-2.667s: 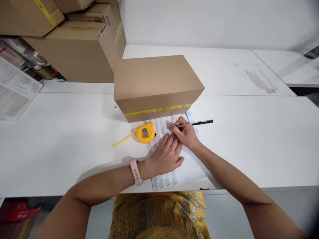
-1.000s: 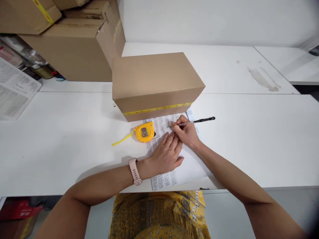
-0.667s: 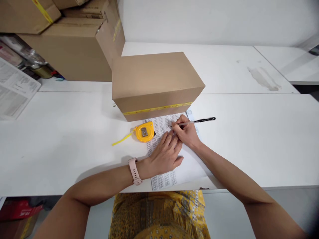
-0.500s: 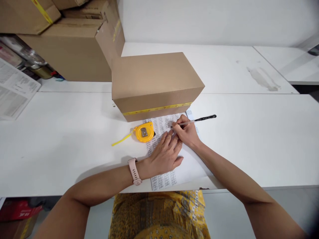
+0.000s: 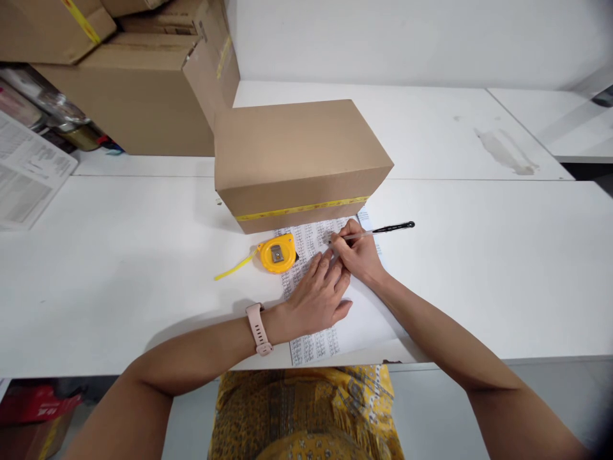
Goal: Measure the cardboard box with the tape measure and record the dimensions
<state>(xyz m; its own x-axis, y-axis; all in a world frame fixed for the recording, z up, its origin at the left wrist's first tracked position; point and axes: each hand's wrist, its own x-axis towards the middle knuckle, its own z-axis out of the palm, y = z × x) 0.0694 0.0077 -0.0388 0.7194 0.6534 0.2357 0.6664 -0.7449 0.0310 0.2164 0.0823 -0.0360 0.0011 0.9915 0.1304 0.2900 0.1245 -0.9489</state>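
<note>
My right hand [image 5: 360,255] is closed around a pen [image 5: 393,228] with a clear barrel and black grip, its tip against a sheet of paper [image 5: 368,313]. Columns of small handwriting cover part of that sheet. My left hand [image 5: 320,297] lies flat on the paper with its fingers stretched out, just beside the right hand. To the left of the fingers rests a yellow tape measure [image 5: 278,253] with a yellow strap, touching the paper's edge. Behind the paper stands a closed cardboard box [image 5: 301,153] sealed with yellow tape, overlapping the paper's far edge.
Larger cardboard boxes [image 5: 143,96] are stacked at the back left. A printed sheet [image 5: 29,172] leans at the far left beside assorted packed items. The white table [image 5: 479,275] extends to the right, with a grey stain [image 5: 507,152] toward the back.
</note>
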